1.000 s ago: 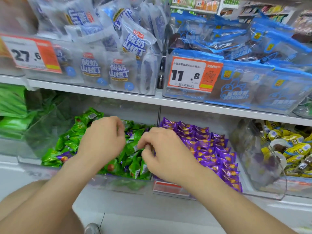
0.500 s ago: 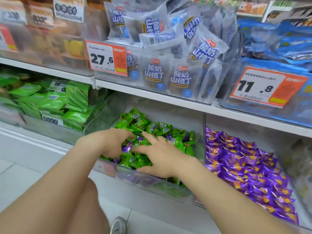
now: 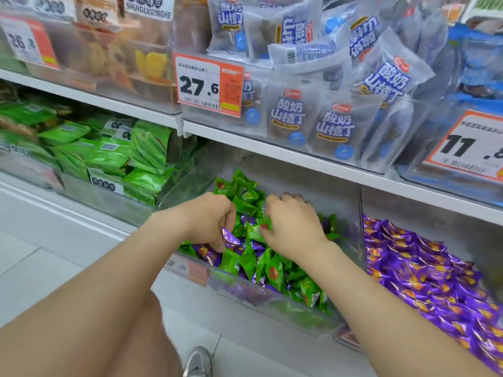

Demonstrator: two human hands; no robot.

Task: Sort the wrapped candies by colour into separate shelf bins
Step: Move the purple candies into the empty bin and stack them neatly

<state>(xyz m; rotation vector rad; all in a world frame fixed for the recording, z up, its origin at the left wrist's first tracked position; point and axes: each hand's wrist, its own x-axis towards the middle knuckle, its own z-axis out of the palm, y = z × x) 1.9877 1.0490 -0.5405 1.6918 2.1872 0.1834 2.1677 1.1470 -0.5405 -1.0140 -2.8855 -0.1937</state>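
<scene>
Reaching into the clear bin (image 3: 275, 299) of green candies (image 3: 246, 198) on the lower shelf, a person's left hand (image 3: 209, 220) curls downward and pinches a purple candy (image 3: 230, 237) lying among the green ones. The right hand (image 3: 292, 227), just beside it, nips a green candy (image 3: 254, 231) between thumb and bent fingers. More purple wrappers lie mixed into the front of that bin, the neighbouring bin on the right holds the purple candies (image 3: 424, 270), and a price tag (image 3: 209, 85) reading 27.6 hangs on the shelf above.
</scene>
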